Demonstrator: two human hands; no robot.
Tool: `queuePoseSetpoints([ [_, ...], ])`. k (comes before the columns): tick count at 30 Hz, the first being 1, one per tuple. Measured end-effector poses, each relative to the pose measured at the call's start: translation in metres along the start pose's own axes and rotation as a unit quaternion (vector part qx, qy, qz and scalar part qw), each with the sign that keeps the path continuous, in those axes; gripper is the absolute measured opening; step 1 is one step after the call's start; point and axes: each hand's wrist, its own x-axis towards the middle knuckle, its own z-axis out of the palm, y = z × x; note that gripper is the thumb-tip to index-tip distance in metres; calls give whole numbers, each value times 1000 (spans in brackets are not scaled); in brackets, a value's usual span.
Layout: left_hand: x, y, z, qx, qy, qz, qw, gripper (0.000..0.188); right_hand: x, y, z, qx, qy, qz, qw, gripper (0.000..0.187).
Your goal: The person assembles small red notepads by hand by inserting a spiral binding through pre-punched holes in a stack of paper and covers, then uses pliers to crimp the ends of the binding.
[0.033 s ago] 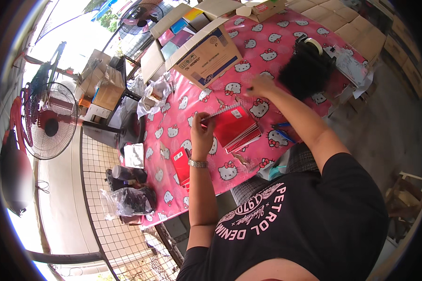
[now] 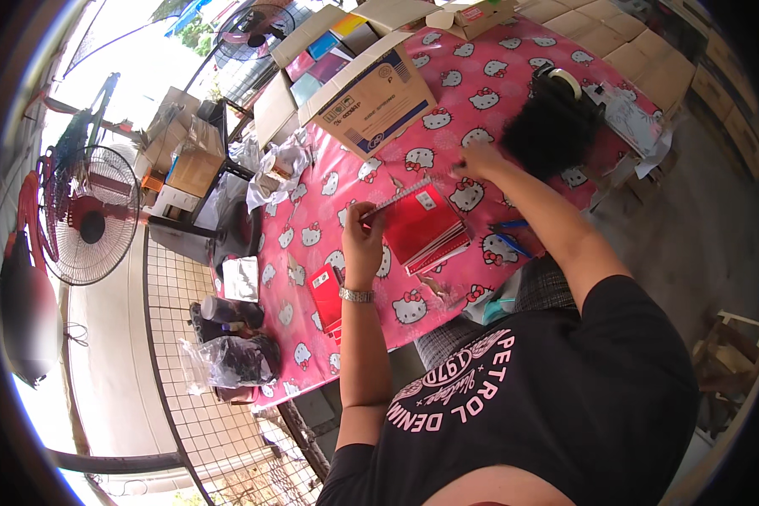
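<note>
A stack of red spiral-bound notebooks (image 2: 417, 221) lies on the pink table, with its wire binding along the far edge. My left hand (image 2: 363, 236) closes on the left end of the top notebook's binding, thumb and fingers pinched there. Past the stack's far right corner, my right hand (image 2: 479, 162) hovers with its fingers drawn together. Whatever it may hold is too small to make out. More red notebooks (image 2: 325, 295) lie left of the stack, partly behind my left wrist. Blue-handled pliers (image 2: 512, 238) rest to the right of the stack.
An open cardboard box (image 2: 375, 101) with colourful contents stands at the far side. A tape dispenser (image 2: 565, 83) sits beside a black furry item (image 2: 550, 135) at the right. Crumpled plastic (image 2: 278, 173) lies at the left edge. Small scraps (image 2: 434, 287) are scattered near the stack.
My right hand has shifted slightly to the right, away from the binding's far end. My left hand keeps its grip on the notebook.
</note>
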Motion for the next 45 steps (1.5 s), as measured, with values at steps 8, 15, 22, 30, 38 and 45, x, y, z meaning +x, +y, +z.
queuePoseSetpoints([
  [8,-34,-8,7,-48,111,-43,992,21,-162,-1,82,-15,179,-75,981,71],
  [15,-36,-15,10,-31,93,-23,995,22,-178,4,65,176,262,-103,943,56],
  [22,-39,5,17,-77,140,0,987,21,-168,-101,-15,264,268,-292,880,53],
  [30,-41,1,19,-126,118,20,985,18,-154,-139,-16,231,272,-317,879,54],
  [38,-43,-17,16,-115,130,-3,985,12,-155,-149,-21,179,284,-344,877,52],
  [45,-39,-22,3,69,111,21,991,11,-158,-158,-16,191,276,-337,879,51],
])
